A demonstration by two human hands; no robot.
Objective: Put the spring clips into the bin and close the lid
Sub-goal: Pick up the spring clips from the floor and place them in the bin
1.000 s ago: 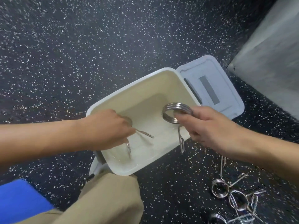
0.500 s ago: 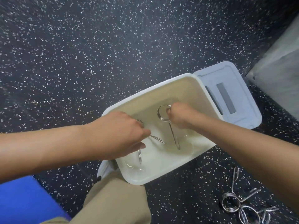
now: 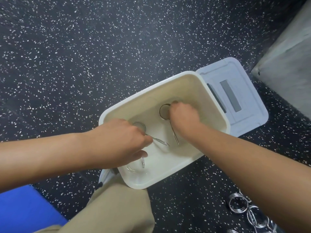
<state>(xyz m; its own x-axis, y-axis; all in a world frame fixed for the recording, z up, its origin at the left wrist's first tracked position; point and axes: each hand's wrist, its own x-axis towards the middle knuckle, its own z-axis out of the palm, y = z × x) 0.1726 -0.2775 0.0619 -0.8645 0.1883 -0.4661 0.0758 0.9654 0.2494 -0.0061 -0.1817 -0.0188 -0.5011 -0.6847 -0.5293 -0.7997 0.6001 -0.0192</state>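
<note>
A cream plastic bin (image 3: 217,105) stands open on the speckled floor, its pale grey lid (image 3: 235,96) folded out flat to the right. Both hands are down inside it. My left hand (image 3: 121,140) is closed on a steel spring clip (image 3: 158,141) whose coil and two handles stick out past the fingers. My right hand (image 3: 182,117) holds a second spring clip (image 3: 162,111) low against the bin's bottom, coil to the left, one handle pointing toward me. A heap of several more clips (image 3: 242,207) lies on the floor at the lower right, partly behind my right forearm.
My knee in tan trousers (image 3: 117,207) presses against the bin's near corner. A blue mat (image 3: 25,211) lies at the lower left. A grey block or wall (image 3: 289,64) rises at the upper right. Black speckled rubber flooring (image 3: 84,56) surrounds everything.
My right hand has carried its clip from above the bin's right rim down to the bin's bottom. My left hand stayed inside the bin holding its clip.
</note>
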